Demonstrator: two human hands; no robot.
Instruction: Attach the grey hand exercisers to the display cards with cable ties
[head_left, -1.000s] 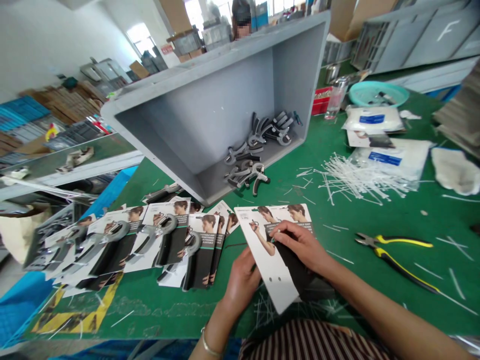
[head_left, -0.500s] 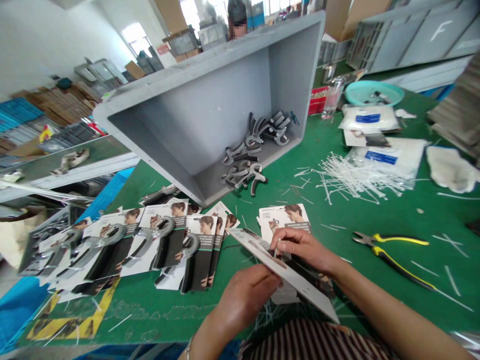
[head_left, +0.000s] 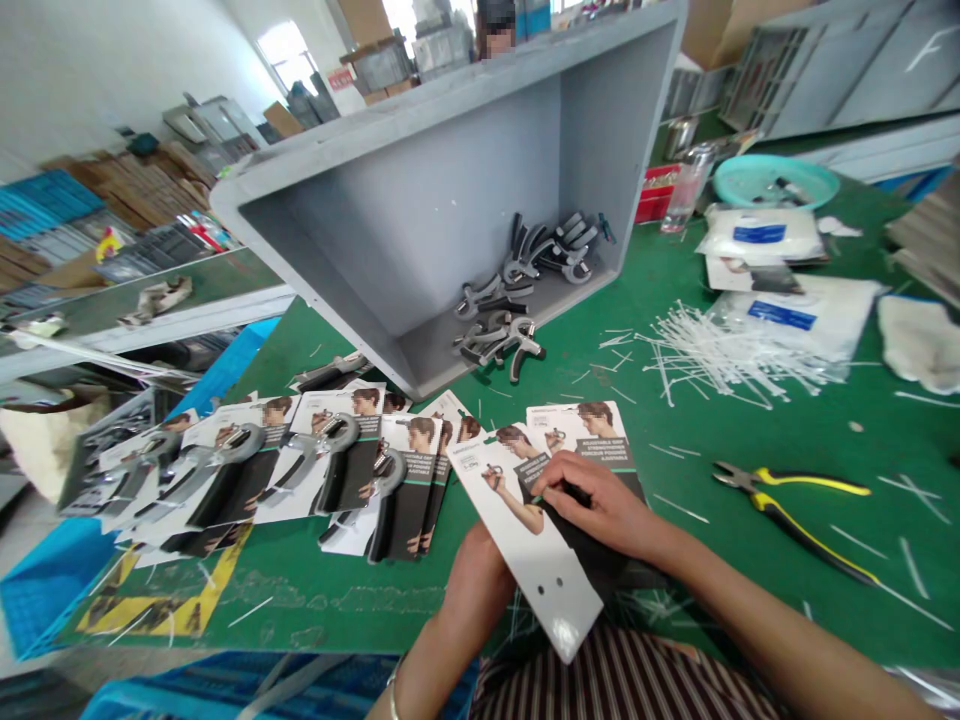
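Note:
A white printed backing card (head_left: 525,540) lies face up and tilted over the table's near edge. My left hand (head_left: 476,580) holds it from below, its fingers hidden under the card. My right hand (head_left: 592,500) rests on the card's dark part with fingers pinched together; what they pinch I cannot make out. A second card (head_left: 589,430) lies flat just beyond. To the left, several cards with grey hand grippers (head_left: 300,470) fastened on lie overlapping in a row.
A tilted grey crate (head_left: 420,190) with several loose hand grippers (head_left: 517,300) stands behind. White cable ties (head_left: 712,355) are scattered at right, with yellow-handled pliers (head_left: 795,505), plastic bags (head_left: 795,305) and a teal bowl (head_left: 776,180). A person stands beyond the crate.
The card was tipped up on edge half a second ago; now it lies face up again. My left hand has slid beneath it, my right hand stays on top.

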